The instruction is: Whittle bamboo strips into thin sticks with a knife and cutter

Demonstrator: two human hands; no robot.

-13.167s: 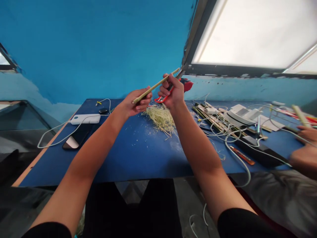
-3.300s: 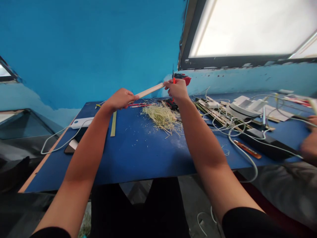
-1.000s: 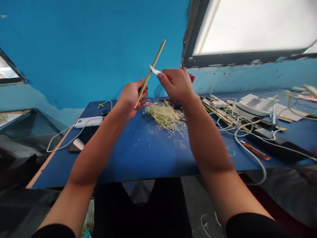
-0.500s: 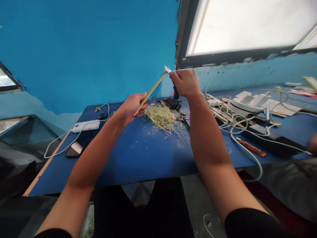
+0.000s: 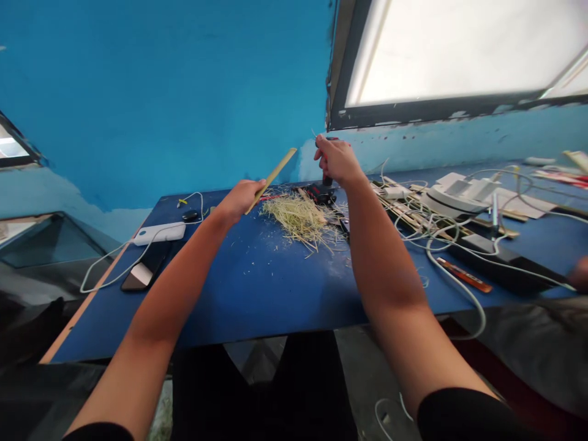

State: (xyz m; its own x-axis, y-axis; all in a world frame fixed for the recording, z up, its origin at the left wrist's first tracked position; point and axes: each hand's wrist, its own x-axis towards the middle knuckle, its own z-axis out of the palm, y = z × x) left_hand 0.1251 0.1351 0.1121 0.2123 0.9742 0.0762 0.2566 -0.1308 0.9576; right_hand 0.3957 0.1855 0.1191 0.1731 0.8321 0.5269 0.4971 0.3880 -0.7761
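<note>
My left hand (image 5: 243,199) is closed around a thin yellowish bamboo strip (image 5: 281,164), which slants up to the right above the table. My right hand (image 5: 339,160) is closed on a small knife (image 5: 315,133); just a thin bit of its blade shows past the fingers, the rest being hidden. Between strip tip and knife there is a gap. Beneath the hands lies a pile of fine pale shavings (image 5: 296,215). Behind my right hand stands a red and black cordless drill (image 5: 321,193), partly covered by the hand.
On the blue table (image 5: 275,288), a white power bank (image 5: 159,233) and a phone (image 5: 139,275) lie left. To the right are tangled white cables (image 5: 432,236), bamboo strips, a white boat-shaped model part (image 5: 459,195), a black hull-like piece (image 5: 514,263) and an orange cutter (image 5: 465,274). Another person's hand (image 5: 579,272) shows at the right edge.
The knife has come away from the strip's upper end and turned, so less of its blade shows. The strip has tipped down and left, with its flat face more visible.
</note>
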